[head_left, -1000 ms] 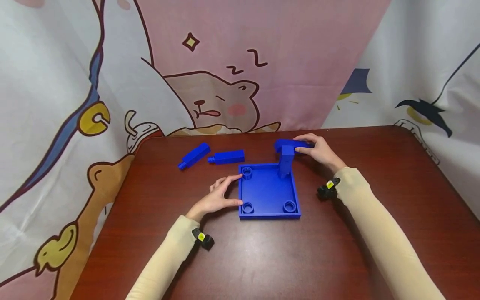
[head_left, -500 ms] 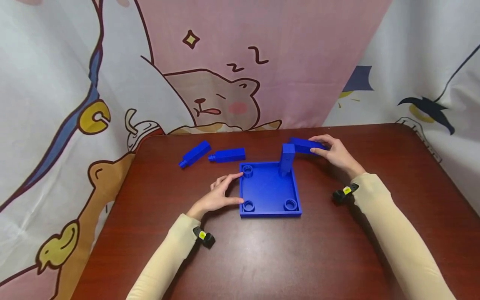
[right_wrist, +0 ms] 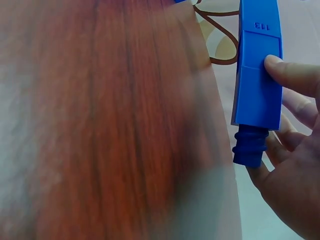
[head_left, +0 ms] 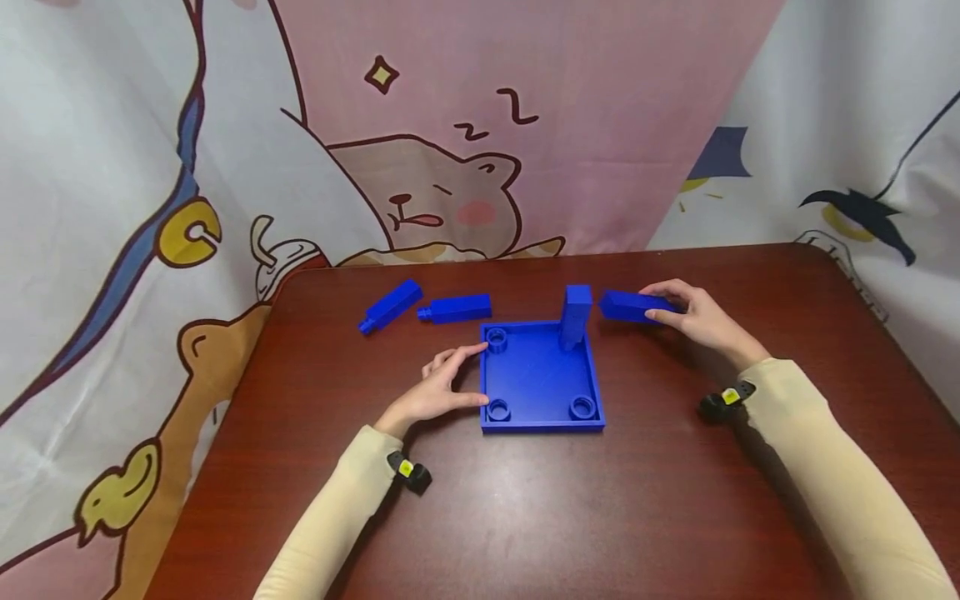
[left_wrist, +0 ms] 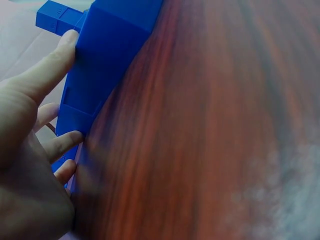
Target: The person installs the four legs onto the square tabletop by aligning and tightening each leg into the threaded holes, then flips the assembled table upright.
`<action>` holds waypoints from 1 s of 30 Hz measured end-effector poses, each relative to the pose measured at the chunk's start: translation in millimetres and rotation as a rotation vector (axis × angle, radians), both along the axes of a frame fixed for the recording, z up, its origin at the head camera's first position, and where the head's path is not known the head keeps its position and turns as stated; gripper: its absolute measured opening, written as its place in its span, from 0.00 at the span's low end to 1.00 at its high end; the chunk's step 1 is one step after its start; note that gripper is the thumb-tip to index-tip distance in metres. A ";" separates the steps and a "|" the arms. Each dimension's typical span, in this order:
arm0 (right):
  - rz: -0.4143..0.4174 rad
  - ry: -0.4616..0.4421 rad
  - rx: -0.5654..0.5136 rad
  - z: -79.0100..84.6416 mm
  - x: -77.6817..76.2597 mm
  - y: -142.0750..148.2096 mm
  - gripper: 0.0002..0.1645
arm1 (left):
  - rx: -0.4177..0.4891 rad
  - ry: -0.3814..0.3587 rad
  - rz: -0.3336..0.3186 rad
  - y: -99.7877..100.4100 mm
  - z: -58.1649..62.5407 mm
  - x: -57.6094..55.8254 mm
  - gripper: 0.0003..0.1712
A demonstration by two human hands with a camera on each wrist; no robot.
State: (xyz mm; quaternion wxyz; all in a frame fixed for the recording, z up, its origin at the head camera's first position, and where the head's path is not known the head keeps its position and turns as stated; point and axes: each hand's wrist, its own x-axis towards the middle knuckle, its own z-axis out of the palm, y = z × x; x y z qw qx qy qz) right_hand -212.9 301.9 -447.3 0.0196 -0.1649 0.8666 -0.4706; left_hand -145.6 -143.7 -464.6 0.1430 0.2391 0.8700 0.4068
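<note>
A square blue tray-like base (head_left: pixel 536 375) lies on the table with round sockets in three corners. A blue square leg (head_left: pixel 576 315) stands upright in its far right corner. My left hand (head_left: pixel 427 396) touches the base's left rim with spread, fairly straight thumb and index finger. In the left wrist view, those fingers (left_wrist: pixel 62 145) rest along its outer edge. My right hand (head_left: pixel 693 317) grips another blue leg (head_left: pixel 626 307) between thumb and fingers, to the right of the base. The right wrist view shows this leg's threaded end (right_wrist: pixel 250 147) pointing toward the palm.
Two more blue legs, one slanted (head_left: pixel 392 306) and one nearly level (head_left: pixel 459 308), lie behind the base to the left. A brown wooden table (head_left: pixel 525 508) carries everything. Behind it hangs a printed curtain (head_left: pixel 600 125).
My right hand has moved right and slightly nearer with the leg in its grip, away from the upright leg. The left hand has stayed at the base's rim.
</note>
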 end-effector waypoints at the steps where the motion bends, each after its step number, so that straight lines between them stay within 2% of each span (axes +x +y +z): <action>1: 0.003 -0.006 0.001 1.1 2.6 1.6 0.20 | 0.001 -0.001 -0.002 0.5 -0.1 0.2 0.48; 6: 0.017 -0.048 0.020 6.5 15.2 7.5 0.20 | 0.006 0.000 -0.006 1.7 -0.1 0.6 0.48; 13: 0.080 -0.049 -0.007 11.3 26.0 7.6 0.22 | 0.004 -0.007 0.002 2.1 0.5 -0.1 0.48; 30: 0.302 -0.037 -0.117 13.9 35.8 -28.5 0.18 | -0.010 -0.002 0.004 0.4 2.1 -0.5 0.48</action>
